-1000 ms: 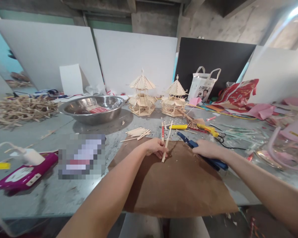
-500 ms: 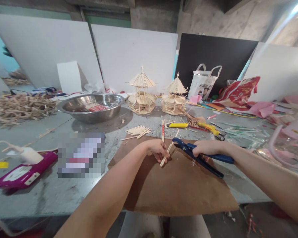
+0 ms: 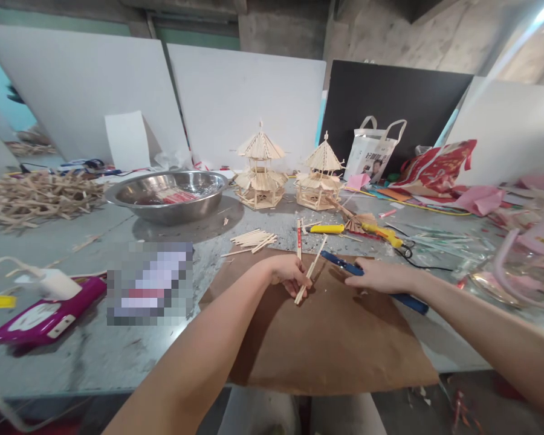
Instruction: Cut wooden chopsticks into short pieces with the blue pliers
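Blue cutters (image 3: pixel 342 263) have shifted slightly right of the thin wooden sticks (image 3: pixel 318 256) since half a second ago, their handles no longer splayed wide. Across the lower centre of the frame lies a brown sheet (image 3: pixel 335 356); left of centre sits a steel basin (image 3: pixel 163 213), with stick-built pagoda models (image 3: pixel 259 180) at upper centre. Right of centre, my right hand (image 3: pixel 383 277) wraps the cutters; at centre, my left hand (image 3: pixel 291 275) pinches the upward-slanting sticks.

Slim pale sticks (image 3: pixel 316 261) (slanted), blue pliers (image 3: pixel 350 267) just beside.
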Action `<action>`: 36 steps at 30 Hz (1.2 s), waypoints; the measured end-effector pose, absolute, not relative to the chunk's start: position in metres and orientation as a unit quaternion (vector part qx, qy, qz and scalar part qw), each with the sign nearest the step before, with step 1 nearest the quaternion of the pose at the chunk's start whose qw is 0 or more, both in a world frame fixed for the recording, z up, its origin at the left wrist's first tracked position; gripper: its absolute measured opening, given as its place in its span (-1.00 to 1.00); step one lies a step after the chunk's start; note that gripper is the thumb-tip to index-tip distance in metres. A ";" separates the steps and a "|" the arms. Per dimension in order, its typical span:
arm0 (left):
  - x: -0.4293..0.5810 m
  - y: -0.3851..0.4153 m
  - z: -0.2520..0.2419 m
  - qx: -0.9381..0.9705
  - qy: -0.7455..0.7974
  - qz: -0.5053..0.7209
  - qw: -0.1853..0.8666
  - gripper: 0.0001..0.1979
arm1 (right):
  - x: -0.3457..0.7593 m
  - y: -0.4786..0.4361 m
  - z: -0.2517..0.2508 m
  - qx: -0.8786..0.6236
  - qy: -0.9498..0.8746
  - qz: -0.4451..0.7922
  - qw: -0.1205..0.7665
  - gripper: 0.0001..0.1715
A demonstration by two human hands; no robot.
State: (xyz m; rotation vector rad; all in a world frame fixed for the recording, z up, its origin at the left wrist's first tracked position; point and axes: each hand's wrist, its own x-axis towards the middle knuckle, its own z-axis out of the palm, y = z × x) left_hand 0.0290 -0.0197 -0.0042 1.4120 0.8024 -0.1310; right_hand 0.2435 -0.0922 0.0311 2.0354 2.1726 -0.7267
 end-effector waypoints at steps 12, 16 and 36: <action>0.033 -0.022 -0.008 0.599 0.391 0.062 0.696 -0.76 | 0.245 -0.099 -0.019 0.672 0.726 0.145 0.004 -0.24; 0.035 -0.021 -0.012 0.601 0.396 0.076 0.690 -0.74 | 0.241 -0.105 -0.015 0.633 0.735 0.242 -0.014 -0.21; 0.034 -0.025 -0.009 0.612 0.393 0.078 0.682 -0.72 | 0.237 -0.137 0.002 0.614 0.782 0.051 0.094 -0.60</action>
